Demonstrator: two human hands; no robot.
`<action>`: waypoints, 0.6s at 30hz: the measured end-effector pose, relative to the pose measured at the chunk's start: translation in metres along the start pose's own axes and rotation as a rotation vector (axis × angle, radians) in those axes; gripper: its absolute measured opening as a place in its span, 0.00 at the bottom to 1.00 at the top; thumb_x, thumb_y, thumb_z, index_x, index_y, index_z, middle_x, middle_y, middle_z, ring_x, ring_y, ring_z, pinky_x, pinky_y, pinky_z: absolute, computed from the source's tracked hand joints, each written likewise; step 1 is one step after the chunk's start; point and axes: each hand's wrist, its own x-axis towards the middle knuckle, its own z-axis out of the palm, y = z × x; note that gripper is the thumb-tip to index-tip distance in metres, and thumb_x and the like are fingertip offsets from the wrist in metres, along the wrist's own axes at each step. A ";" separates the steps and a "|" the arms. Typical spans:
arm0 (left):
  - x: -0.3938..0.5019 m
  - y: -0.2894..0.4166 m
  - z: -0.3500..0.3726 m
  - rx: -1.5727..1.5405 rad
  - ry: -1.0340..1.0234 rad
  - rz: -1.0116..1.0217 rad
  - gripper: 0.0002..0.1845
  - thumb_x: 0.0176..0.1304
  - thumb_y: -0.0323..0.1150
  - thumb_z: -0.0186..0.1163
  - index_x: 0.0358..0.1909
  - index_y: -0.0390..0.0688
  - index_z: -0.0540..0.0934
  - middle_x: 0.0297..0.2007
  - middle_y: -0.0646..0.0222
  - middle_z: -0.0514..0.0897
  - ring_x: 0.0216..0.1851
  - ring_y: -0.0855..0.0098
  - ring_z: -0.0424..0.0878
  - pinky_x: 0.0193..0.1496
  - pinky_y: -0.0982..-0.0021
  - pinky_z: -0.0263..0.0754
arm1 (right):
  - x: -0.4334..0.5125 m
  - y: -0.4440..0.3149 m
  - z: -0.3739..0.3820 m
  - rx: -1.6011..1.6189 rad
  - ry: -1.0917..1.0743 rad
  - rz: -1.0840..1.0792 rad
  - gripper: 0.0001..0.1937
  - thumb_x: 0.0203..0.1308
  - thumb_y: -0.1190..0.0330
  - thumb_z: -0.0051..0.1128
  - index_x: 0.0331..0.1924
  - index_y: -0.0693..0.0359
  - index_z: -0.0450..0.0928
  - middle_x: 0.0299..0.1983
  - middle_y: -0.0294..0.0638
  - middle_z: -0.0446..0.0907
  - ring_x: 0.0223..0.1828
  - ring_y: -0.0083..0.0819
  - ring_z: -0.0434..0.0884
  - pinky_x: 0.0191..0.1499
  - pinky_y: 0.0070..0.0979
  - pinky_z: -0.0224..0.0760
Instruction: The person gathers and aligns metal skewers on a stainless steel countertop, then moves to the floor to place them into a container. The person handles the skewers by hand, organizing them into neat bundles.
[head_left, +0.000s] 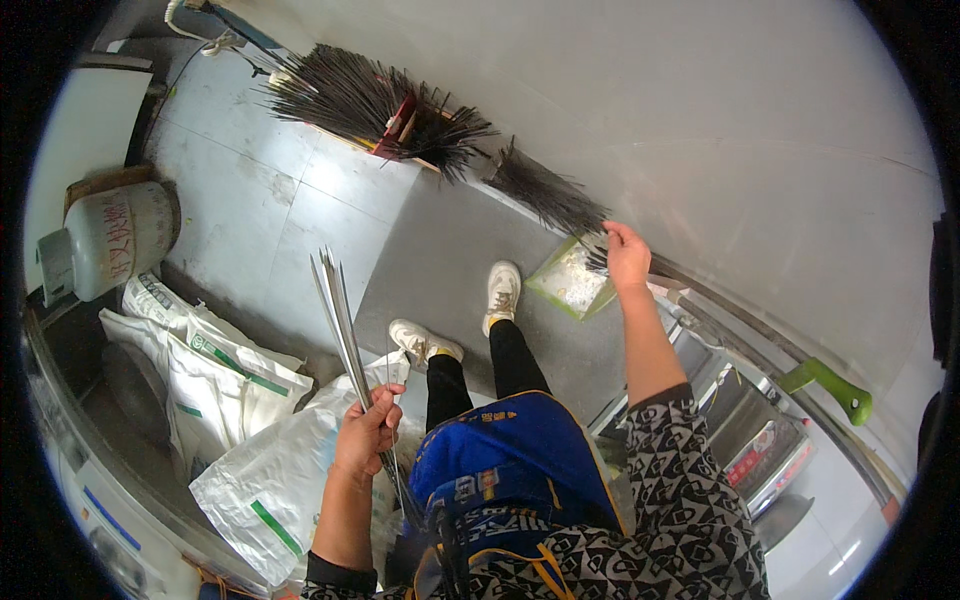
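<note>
My left hand (369, 431) grips a bundle of long, thin metal skewers (341, 322) at the lower centre. Their pointed upper ends fan out slightly, and one thin skewer stands apart beside the fingers. My right hand (628, 255) reaches out towards the wall, its fingertips at the near end of a clump of thin dark sticks (555, 191). The fingers are bent together there; whether they grip a stick is not clear. Below that hand lies a green dustpan (571, 277) with pale debris in it.
More dark sticks (337, 90) stand bunched along the wall. A gas cylinder (120, 240) and white woven sacks (225, 360) are at left. At right are a metal appliance (750, 420), a long pole (735, 315) and a green handle (832, 390). A grey mat (442, 247) lies underfoot.
</note>
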 end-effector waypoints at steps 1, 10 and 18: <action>0.001 -0.002 0.001 0.003 0.002 -0.004 0.10 0.66 0.37 0.54 0.44 0.44 0.77 0.18 0.80 0.67 0.12 0.89 0.52 0.12 0.84 0.42 | 0.001 0.020 0.009 0.037 0.013 0.067 0.08 0.57 0.68 0.53 0.37 0.56 0.82 0.32 0.42 0.82 0.33 0.42 0.80 0.41 0.33 0.72; 0.008 -0.007 0.016 0.059 0.015 -0.023 0.10 0.67 0.37 0.51 0.44 0.44 0.76 0.17 0.80 0.65 0.12 0.87 0.53 0.12 0.84 0.45 | -0.018 0.086 0.031 0.676 -0.071 0.571 0.08 0.55 0.72 0.59 0.39 0.63 0.80 0.27 0.32 0.79 0.23 0.16 0.72 0.26 0.15 0.68; 0.012 -0.011 0.025 0.069 0.014 -0.017 0.11 0.66 0.37 0.53 0.44 0.44 0.77 0.19 0.80 0.67 0.13 0.88 0.53 0.13 0.85 0.43 | 0.002 0.051 0.036 0.763 -0.118 0.731 0.13 0.55 0.63 0.62 0.39 0.63 0.79 0.29 0.33 0.79 0.25 0.18 0.72 0.27 0.17 0.69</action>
